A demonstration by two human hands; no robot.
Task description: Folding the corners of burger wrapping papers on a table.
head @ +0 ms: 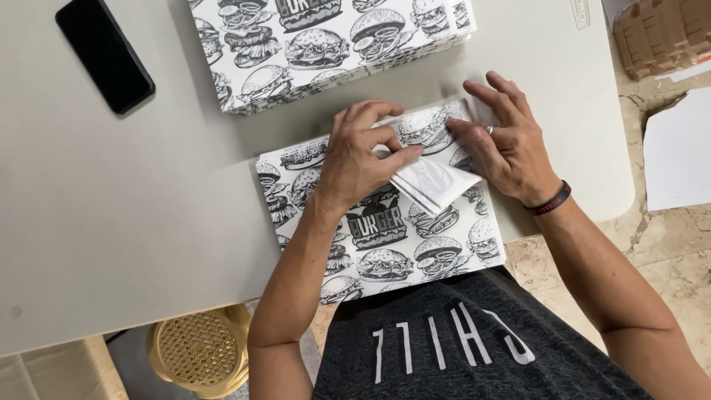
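The printed paper sheet [385,237] lies flat at the near edge of the table [111,222]. The left hand [355,159] pinches its folded white flap [437,181] — grip closed on the flap. The right hand [507,144] presses flat, fingers spread, grip open. Risk: uneven pressure may skew the crease — or the sheet may slide off the edge.

Burger-printed paper sheet [385,244], corner folded, flat
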